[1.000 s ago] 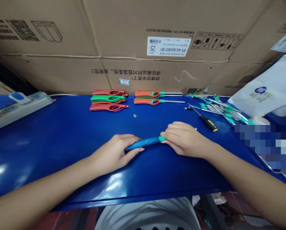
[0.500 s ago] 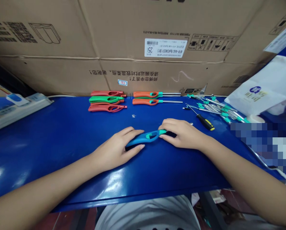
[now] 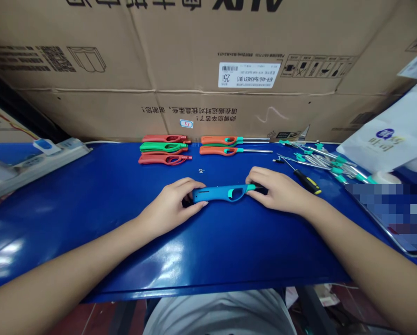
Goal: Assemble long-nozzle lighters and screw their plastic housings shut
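While both hands pinch the lighter (image 3: 222, 192) by its ends, the work appears to be seating the front piece into the blue body, so the pressing should run straight along the body. The left hand (image 3: 171, 202) has its grip closed on the butt end, fingers over the top and thumb beneath. It does best as a fixed stop, braced low on the worktop (image 3: 90, 209). The right hand (image 3: 280, 190) has its grip pressed together on the teal end. Its fingertips hide whatever sticks out there, so I cannot tell how far that piece is in. A push from this hand should go in line with the body, without twisting, since a crooked push would likely jam the teal part. Both thumbs are better kept off the trigger loop.

The lighter sits at the middle of the worktop, between the two hands, at or just above the surface; which, I cannot tell. Its long axis runs left to right, nearly level and parallel to the worktop's near edge. The butt points left, and the teal trigger and front end point right. The broad side faces up toward the camera.

Further back lie a row of lighters (image 3: 225, 144), and a screwdriver (image 3: 308, 182) lies just beside the right hand.
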A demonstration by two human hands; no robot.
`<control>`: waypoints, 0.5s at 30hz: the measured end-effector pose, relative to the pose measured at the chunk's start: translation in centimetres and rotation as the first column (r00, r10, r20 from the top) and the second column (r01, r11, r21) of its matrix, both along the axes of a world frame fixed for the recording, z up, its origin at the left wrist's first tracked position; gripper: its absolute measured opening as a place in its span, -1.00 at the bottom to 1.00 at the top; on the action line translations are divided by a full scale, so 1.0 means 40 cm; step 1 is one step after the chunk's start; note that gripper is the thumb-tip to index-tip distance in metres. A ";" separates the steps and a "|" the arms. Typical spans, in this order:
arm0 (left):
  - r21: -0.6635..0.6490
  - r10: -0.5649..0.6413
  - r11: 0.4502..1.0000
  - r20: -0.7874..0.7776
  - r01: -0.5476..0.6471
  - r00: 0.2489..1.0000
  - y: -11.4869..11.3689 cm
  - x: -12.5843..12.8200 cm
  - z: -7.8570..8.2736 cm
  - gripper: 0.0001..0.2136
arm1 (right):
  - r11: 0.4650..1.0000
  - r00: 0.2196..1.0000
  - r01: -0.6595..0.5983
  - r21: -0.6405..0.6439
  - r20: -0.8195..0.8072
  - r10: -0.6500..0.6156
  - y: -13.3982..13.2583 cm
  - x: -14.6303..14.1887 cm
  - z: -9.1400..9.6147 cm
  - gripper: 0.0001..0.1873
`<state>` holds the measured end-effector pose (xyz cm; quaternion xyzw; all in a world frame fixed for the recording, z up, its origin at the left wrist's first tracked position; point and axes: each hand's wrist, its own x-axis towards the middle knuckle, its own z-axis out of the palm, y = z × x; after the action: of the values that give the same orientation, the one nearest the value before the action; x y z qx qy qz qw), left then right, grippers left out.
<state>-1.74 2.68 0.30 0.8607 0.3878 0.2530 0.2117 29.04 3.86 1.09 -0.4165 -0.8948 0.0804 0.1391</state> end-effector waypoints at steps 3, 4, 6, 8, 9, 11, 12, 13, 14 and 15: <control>0.034 -0.016 0.999 -0.078 0.018 0.997 0.005 -0.004 -0.008 -0.72 | 0.995 0.999 -0.016 -0.100 0.037 0.020 0.001 0.010 0.010 -0.90; 0.048 -0.017 0.999 -0.102 0.022 0.995 0.007 -0.004 -0.010 -0.71 | 0.991 0.999 -0.020 -0.130 0.038 0.025 0.002 0.016 0.015 -0.88; 0.062 -0.012 0.998 -0.128 0.020 0.992 0.008 -0.006 -0.011 -0.69 | 0.988 0.999 -0.011 -0.156 0.039 0.017 0.004 0.035 0.028 -0.83; 0.047 -0.008 0.999 -0.137 0.015 0.991 0.008 -0.008 -0.006 -0.69 | 0.993 0.995 0.064 -0.103 0.081 -0.056 0.007 0.063 0.040 -0.78; 0.037 -0.008 0.999 -0.141 0.014 0.990 0.008 -0.010 -0.002 -0.69 | 0.989 0.983 0.138 -0.046 0.125 -0.132 0.009 0.080 0.046 -0.77; 0.020 -0.012 1.000 -0.163 0.015 0.987 0.008 -0.016 0.007 -0.71 | 0.932 0.901 0.348 0.105 0.237 -0.363 0.014 0.119 0.055 -0.75; 0.014 -0.016 1.000 -0.178 0.018 0.984 0.009 -0.020 0.010 -0.71 | 0.877 0.824 0.454 0.155 0.300 -0.480 0.018 0.138 0.059 -0.72; 0.010 -0.019 1.000 -0.193 0.021 0.981 0.009 -0.023 0.013 -0.71 | 0.813 0.731 0.558 0.165 0.367 -0.576 0.023 0.156 0.061 -0.68; 0.007 -0.022 1.000 -0.205 0.024 0.979 0.010 -0.027 0.014 -0.71 | 0.752 0.642 0.646 0.131 0.439 -0.628 0.028 0.172 0.063 -0.66; 0.005 -0.023 1.000 -0.212 0.025 0.977 0.011 -0.029 0.014 -0.72 | 0.710 0.587 0.701 0.069 0.511 -0.629 0.032 0.184 0.065 -0.67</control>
<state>-2.91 3.11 0.85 0.8881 0.3969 0.1589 0.1690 36.41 5.15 3.68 -0.7353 -0.6689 -0.0258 -0.1064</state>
